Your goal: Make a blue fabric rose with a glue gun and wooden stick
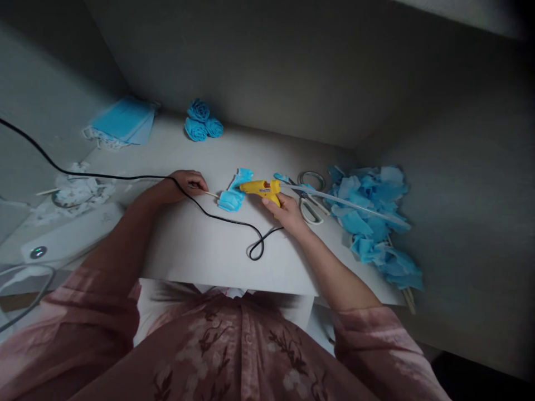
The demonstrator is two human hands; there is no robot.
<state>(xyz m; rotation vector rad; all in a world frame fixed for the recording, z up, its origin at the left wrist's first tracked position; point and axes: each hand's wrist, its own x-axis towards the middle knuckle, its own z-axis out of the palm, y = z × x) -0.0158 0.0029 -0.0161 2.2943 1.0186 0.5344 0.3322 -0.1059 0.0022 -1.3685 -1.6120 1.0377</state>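
My right hand (286, 210) grips a yellow glue gun (262, 189) by its handle, nozzle pointing left at a folded piece of blue fabric (234, 192) on the white table (209, 250). My left hand (189, 182) is closed in a pinch on a thin wooden stick (211, 194) whose far end reaches into the blue fabric. The gun's black cord (225, 220) loops across the table and runs under my left hand toward the left.
Three blue fabric roses (203, 123) sit at the back. A stack of blue masks (121, 122) lies back left. Scissors (311, 206) and a pile of blue scraps (376, 223) lie to the right. White scraps (77, 192) lie at the left.
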